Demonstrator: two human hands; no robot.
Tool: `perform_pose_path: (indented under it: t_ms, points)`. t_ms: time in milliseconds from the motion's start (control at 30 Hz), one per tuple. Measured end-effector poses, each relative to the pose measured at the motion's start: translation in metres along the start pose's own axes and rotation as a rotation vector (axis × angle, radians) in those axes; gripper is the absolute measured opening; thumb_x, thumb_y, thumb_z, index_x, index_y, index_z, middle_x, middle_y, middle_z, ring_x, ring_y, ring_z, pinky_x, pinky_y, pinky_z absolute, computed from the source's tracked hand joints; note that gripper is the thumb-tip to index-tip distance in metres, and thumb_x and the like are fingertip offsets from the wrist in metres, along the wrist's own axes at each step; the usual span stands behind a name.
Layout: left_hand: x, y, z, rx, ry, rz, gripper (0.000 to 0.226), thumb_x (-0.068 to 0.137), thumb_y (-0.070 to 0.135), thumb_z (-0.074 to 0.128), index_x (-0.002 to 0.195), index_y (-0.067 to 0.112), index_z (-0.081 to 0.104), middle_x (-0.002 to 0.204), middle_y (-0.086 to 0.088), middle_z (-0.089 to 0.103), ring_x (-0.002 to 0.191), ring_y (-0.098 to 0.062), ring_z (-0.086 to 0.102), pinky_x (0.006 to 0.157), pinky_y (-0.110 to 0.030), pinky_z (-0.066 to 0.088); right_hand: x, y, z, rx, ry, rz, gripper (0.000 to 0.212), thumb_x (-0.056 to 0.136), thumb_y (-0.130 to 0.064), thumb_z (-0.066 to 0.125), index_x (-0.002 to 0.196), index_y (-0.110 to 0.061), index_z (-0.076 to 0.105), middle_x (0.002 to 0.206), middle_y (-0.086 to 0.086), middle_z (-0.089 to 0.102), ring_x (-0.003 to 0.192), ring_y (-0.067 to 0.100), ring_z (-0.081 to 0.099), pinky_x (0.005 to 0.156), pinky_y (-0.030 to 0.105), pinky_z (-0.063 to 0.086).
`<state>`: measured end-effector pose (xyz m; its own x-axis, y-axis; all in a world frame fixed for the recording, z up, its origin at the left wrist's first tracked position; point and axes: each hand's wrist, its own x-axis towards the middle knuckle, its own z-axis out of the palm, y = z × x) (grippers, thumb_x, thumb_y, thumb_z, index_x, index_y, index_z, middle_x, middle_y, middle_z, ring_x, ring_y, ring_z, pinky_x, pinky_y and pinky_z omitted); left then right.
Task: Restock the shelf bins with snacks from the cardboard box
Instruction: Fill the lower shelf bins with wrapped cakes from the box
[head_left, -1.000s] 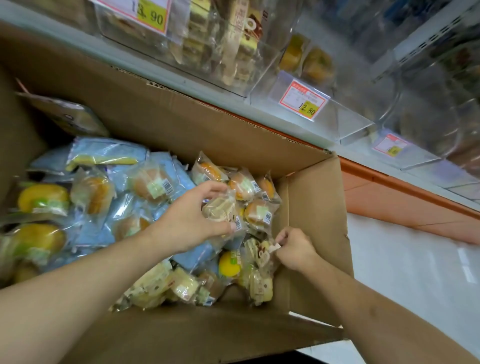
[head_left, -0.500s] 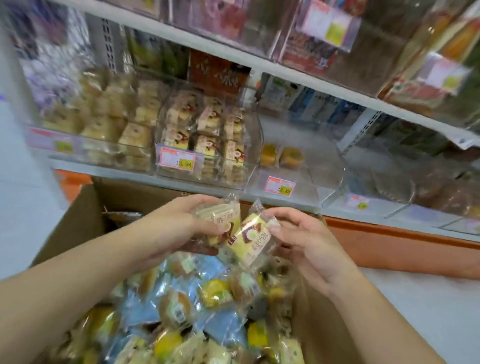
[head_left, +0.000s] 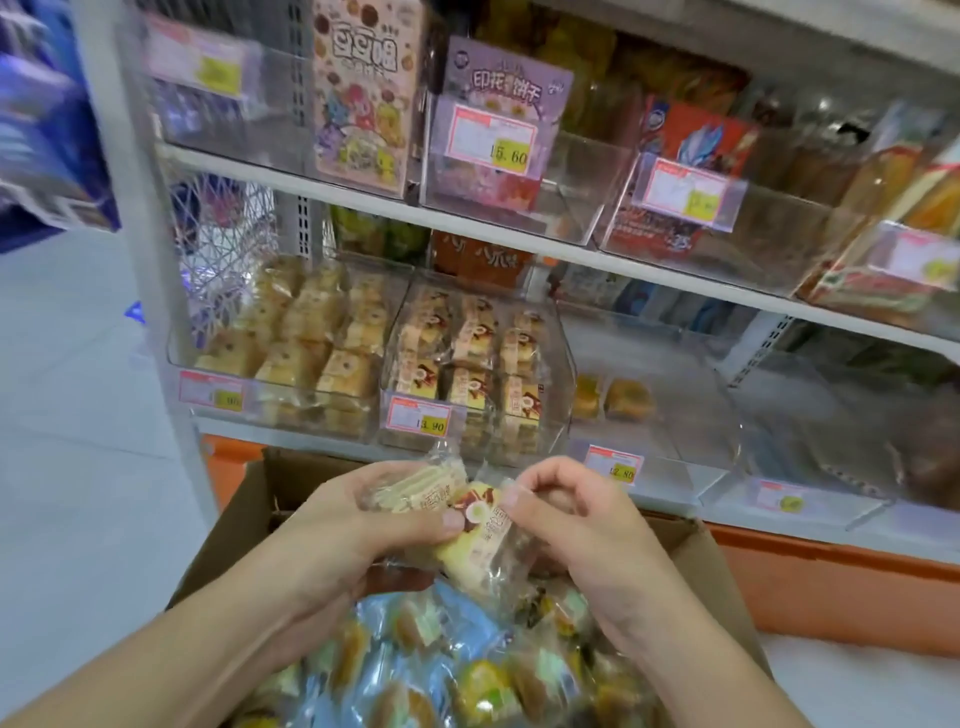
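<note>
Holding two small cellophane-wrapped cakes together above the box, both hands have come up out of the pile where they were digging a second ago. The left hand (head_left: 358, 525) has its grip curled round a pale, ridged cake in clear wrap (head_left: 415, 488), thumb pressed on top. The right hand (head_left: 576, 519) pinches the top edge of a yellow cake packet with a red-and-white label (head_left: 480, 540), and the two packets touch between the hands.

Below them the open brown cardboard box (head_left: 244, 514) is full of loose snack packets, blue-wrapped and yellow ones (head_left: 467, 665) among them, so most of the stock is yet to move.

Since a second ago the view has also swung up from the box to the shelf. Straight ahead, just beyond the far edge of the box, stands the clear plastic bin with the 13.90 price tag (head_left: 421, 421), stacked with cakes bearing what looks like the same red-and-white label. To its right a clear bin tagged 12.80 (head_left: 649, 457) holds only two cakes at the back.

I judge the picking step done and the placing step about to start, with the 13.90 bin the likely target, though its fullness leaves little room on top.
</note>
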<state>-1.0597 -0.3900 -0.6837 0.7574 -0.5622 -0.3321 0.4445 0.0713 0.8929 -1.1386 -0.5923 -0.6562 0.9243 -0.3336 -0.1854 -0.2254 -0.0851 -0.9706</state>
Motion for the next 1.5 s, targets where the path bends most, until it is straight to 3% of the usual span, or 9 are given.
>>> perform_pose_path:
  t_ms: [133, 300, 467, 600, 733, 900, 1100, 1300, 1500]
  points:
    - [0.009, 0.011, -0.006, 0.009, 0.027, 0.058, 0.073, 0.056, 0.006, 0.099, 0.123, 0.017, 0.073, 0.108, -0.018, 0.079, 0.09, -0.039, 0.076, 0.068, -0.036, 0.062, 0.006, -0.006, -0.002, 0.179, -0.095, 0.119, 0.023, 0.087, -0.003, 0.08, 0.096, -0.002, 0.06, 0.074, 0.018, 0.064, 0.06, 0.026, 0.062, 0.053, 0.033, 0.055]
    - [0.019, 0.02, -0.012, -0.109, 0.154, 0.103, 0.063, 0.065, 0.017, 0.093, 0.125, 0.018, 0.072, 0.111, -0.013, 0.08, 0.106, -0.038, 0.075, 0.086, -0.046, 0.061, 0.011, -0.018, -0.003, 0.341, -0.05, 0.119, 0.041, 0.084, 0.008, 0.075, 0.119, -0.011, 0.064, 0.108, 0.025, 0.077, 0.084, 0.034, 0.074, 0.07, 0.04, 0.057]
    - [0.017, 0.019, -0.012, -0.23, 0.102, 0.108, 0.072, 0.069, 0.015, 0.097, 0.134, 0.015, 0.065, 0.119, -0.016, 0.077, 0.116, -0.039, 0.072, 0.089, -0.049, 0.061, 0.009, -0.017, 0.014, 0.403, -0.014, 0.088, 0.032, 0.083, -0.001, 0.078, 0.112, -0.011, 0.069, 0.11, 0.019, 0.078, 0.1, 0.038, 0.076, 0.076, 0.044, 0.061]
    - [0.015, 0.022, -0.009, -0.225, 0.133, 0.14, 0.066, 0.071, 0.005, 0.088, 0.132, 0.013, 0.065, 0.116, -0.015, 0.078, 0.107, -0.033, 0.076, 0.093, -0.05, 0.059, 0.001, -0.012, 0.027, 0.174, 0.033, 0.027, 0.029, 0.086, -0.016, 0.085, 0.104, -0.004, 0.065, 0.097, 0.015, 0.078, 0.086, 0.031, 0.077, 0.069, 0.042, 0.064]
    - [0.016, 0.031, -0.014, -0.188, 0.143, 0.15, 0.066, 0.067, 0.002, 0.089, 0.128, 0.016, 0.069, 0.114, -0.016, 0.078, 0.105, -0.037, 0.076, 0.102, -0.061, 0.055, 0.0, -0.015, 0.014, -0.146, -0.102, -0.082, 0.028, 0.087, -0.027, 0.087, 0.107, -0.024, 0.068, 0.108, -0.002, 0.077, 0.101, 0.015, 0.075, 0.092, 0.041, 0.062]
    - [0.022, 0.036, -0.014, -0.052, 0.068, 0.141, 0.076, 0.061, 0.0, 0.097, 0.128, 0.024, 0.07, 0.116, -0.014, 0.078, 0.107, -0.038, 0.075, 0.104, -0.064, 0.053, -0.001, -0.035, -0.003, -0.64, -0.377, -0.368, 0.086, 0.085, -0.016, 0.084, 0.146, -0.059, 0.042, 0.156, -0.043, 0.027, 0.145, -0.015, 0.031, 0.117, 0.021, 0.034]
    - [0.042, 0.039, -0.008, -0.033, 0.042, 0.145, 0.074, 0.062, 0.009, 0.093, 0.131, 0.019, 0.067, 0.115, -0.013, 0.079, 0.104, -0.033, 0.077, 0.082, -0.045, 0.062, 0.021, -0.03, -0.005, -0.713, -0.21, -0.476, 0.067, 0.076, -0.012, 0.09, 0.128, -0.043, 0.06, 0.142, -0.033, 0.053, 0.135, -0.008, 0.049, 0.113, 0.023, 0.043]
    - [0.066, 0.045, -0.02, -0.139, 0.139, 0.136, 0.049, 0.089, -0.003, 0.074, 0.132, 0.018, 0.064, 0.117, -0.016, 0.076, 0.1, -0.035, 0.078, 0.087, -0.053, 0.063, 0.067, -0.024, -0.021, -0.743, 0.069, -0.499, 0.066, 0.083, -0.024, 0.088, 0.133, -0.049, 0.054, 0.131, -0.031, 0.059, 0.123, -0.007, 0.056, 0.106, 0.029, 0.052]
    - [0.075, 0.041, -0.023, -0.136, 0.149, 0.157, 0.05, 0.088, -0.001, 0.077, 0.129, 0.026, 0.068, 0.123, -0.017, 0.071, 0.099, -0.035, 0.078, 0.081, -0.054, 0.065, 0.136, -0.008, -0.036, -1.165, 0.151, -0.449, 0.062, 0.097, -0.042, 0.071, 0.152, -0.041, 0.042, 0.158, -0.018, 0.044, 0.147, 0.01, 0.036, 0.127, 0.04, 0.027]
